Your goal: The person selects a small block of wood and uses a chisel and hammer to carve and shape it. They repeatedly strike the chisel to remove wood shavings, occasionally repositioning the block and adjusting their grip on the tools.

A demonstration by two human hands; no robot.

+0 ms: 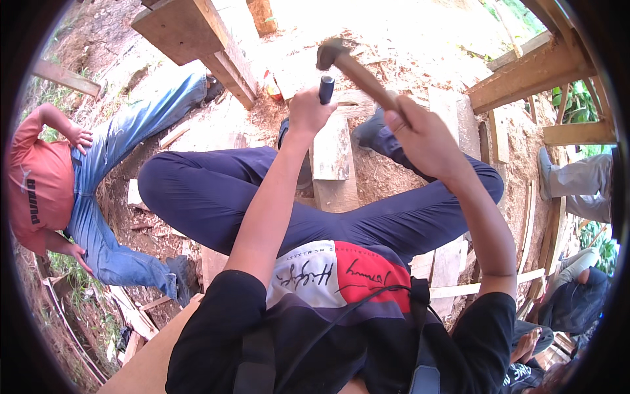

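Observation:
My left hand (307, 113) grips a chisel with a dark blue handle (326, 88), held upright over a pale wooden plank (331, 154) that lies between my legs. My right hand (425, 139) holds a hammer by its wooden handle (365, 77). The dark hammer head (329, 52) is raised just above and to the left of the chisel's top. I sit astride the plank in dark blue trousers (210, 190), and the chisel's tip is hidden behind my left hand.
A person in an orange shirt and blue jeans (105, 177) stands at the left. Another person's grey-trousered leg (577, 180) is at the right. Timber beams (197, 39) and a wooden frame (531, 72) surround me, with sawdust and offcuts on the ground.

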